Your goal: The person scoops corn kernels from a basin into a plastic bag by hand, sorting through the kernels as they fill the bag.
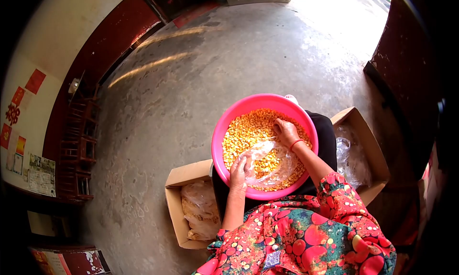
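A pink basin (pixel 216 146) full of yellow-orange corn kernels (pixel 248 126) rests on the lap. My left hand (pixel 239 172) is closed on the edge of a clear plastic bag (pixel 275 172), at the near left of the basin. The bag lies loosely over the kernels, and some kernels show through it. My right hand (pixel 287 132), with a red band at the wrist, is over the right part of the basin. Its fingers are curled together down at the kernels; the palm side is hidden.
Left of the basin stands an open cardboard box (pixel 174 198) with filled plastic bags (pixel 198 205). Another open box (pixel 377 155) on the right holds crumpled clear bags (pixel 351 160). Stacked wooden stools (pixel 79 150) line the left wall. Concrete floor (pixel 158 112) surrounds me.
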Available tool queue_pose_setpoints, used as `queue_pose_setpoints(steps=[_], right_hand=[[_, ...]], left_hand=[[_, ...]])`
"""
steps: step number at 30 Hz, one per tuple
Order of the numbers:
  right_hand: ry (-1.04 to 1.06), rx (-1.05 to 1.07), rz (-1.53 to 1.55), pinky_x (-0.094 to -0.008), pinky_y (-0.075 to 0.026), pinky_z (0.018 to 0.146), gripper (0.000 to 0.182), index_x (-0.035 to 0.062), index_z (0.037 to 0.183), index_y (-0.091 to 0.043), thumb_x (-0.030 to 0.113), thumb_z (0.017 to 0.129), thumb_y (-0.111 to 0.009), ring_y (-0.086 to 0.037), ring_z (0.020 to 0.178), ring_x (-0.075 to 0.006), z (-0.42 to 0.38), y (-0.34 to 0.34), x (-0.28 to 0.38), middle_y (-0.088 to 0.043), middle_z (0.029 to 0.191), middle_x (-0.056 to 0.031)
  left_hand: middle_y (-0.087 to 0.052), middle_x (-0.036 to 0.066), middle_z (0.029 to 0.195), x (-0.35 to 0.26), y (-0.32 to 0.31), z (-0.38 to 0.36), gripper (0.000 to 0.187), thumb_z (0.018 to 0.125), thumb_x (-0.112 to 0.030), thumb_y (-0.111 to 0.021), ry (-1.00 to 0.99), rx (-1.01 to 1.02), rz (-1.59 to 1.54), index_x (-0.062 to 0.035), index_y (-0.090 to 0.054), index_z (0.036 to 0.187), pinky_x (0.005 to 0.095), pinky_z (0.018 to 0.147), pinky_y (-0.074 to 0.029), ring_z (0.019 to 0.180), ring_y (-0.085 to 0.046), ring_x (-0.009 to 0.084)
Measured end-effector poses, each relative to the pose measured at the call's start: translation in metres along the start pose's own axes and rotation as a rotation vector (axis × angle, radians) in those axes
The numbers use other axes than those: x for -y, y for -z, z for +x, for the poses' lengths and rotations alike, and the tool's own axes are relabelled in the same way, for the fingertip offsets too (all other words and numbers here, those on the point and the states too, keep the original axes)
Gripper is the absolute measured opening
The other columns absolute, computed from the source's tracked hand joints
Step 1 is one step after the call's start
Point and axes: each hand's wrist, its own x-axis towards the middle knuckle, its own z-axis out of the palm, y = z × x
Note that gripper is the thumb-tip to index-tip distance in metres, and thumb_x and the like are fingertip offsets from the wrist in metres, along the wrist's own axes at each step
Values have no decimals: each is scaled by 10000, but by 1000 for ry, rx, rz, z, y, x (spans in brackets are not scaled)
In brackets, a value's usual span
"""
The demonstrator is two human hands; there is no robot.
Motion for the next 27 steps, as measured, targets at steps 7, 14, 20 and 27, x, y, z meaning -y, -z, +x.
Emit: queue_pose_setpoints(steps=[7, 14, 20, 27], right_hand=[[-235, -77, 498, -267, -423, 598, 164, -8, 801, -578, 155, 781, -583, -502, 636, -124, 11, 1, -14, -548, 666, -51], [-718, 30, 1022, -201, -254, 358, 184, 82, 761, -550, 241, 839, -498, -361, 432, -63, 22, 22, -14, -433, 556, 42], [-556, 173, 1267, -187, -218, 369, 225, 92, 715, -507, 253, 868, -465, -302, 403, -39, 16, 35, 42, -395, 518, 46], [-510, 411, 1216, -181, -287, 417, 218, 87, 722, -521, 261, 850, -497, -383, 464, -42, -41, 8, 86, -449, 556, 40]], left_hand=[[-363, -69, 554, -2, -1, -1, 132, 852, -127, -456, -18, 37, 18, -61, -557, 906, 151, 358, -217, 420, -280, 12], [-367, -61, 561, 6, 6, 4, 139, 856, -128, -449, -8, 61, -43, -55, -558, 902, 152, 363, -221, 426, -285, 17], [-367, -60, 562, 3, 3, 2, 141, 856, -126, -445, 10, 67, -30, -54, -561, 893, 153, 369, -215, 429, -289, 18], [-413, -75, 604, 7, 0, 4, 130, 846, -126, -466, -38, -41, 6, -70, -572, 897, 137, 412, -243, 474, -325, 6]])
